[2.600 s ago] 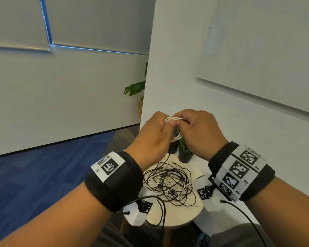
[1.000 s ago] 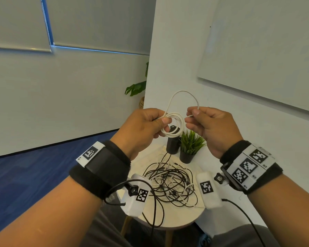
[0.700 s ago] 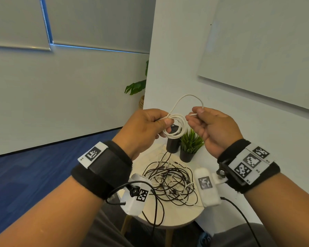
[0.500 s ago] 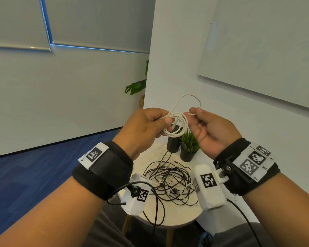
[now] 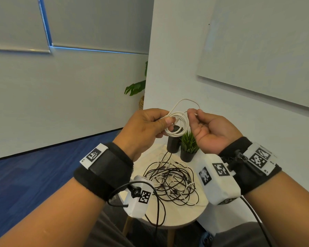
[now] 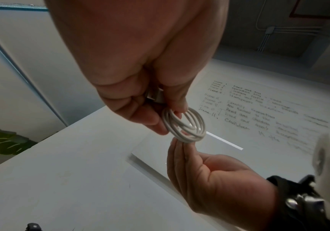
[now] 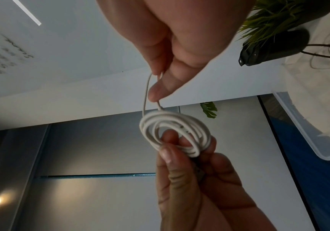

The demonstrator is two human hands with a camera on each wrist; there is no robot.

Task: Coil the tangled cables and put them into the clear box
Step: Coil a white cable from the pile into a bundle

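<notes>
A white cable, wound into a small coil [image 5: 183,130], is held up above the table. My left hand [image 5: 166,122] grips the coil [image 6: 186,125] between thumb and fingers. One loose loop [image 5: 185,101] arcs from the coil to my right hand [image 5: 194,113], which pinches the cable's free end [image 7: 157,100] palm up beside the coil [image 7: 180,118]. Below, a tangle of black and white cables [image 5: 169,182] lies on the round table [image 5: 177,216]. A rim of the clear box [image 7: 318,150] shows in the right wrist view only.
A small potted plant [image 5: 188,145] and a black cylinder [image 5: 173,145] stand at the table's back edge, under my hands. A white wall with a whiteboard [image 5: 266,50] rises close on the right. Blue carpet [image 5: 34,175] spreads to the left.
My hands have drawn apart from a tight joint grip on the coil. The right wrist has turned palm up with the free end, leaving a loop above the coil.
</notes>
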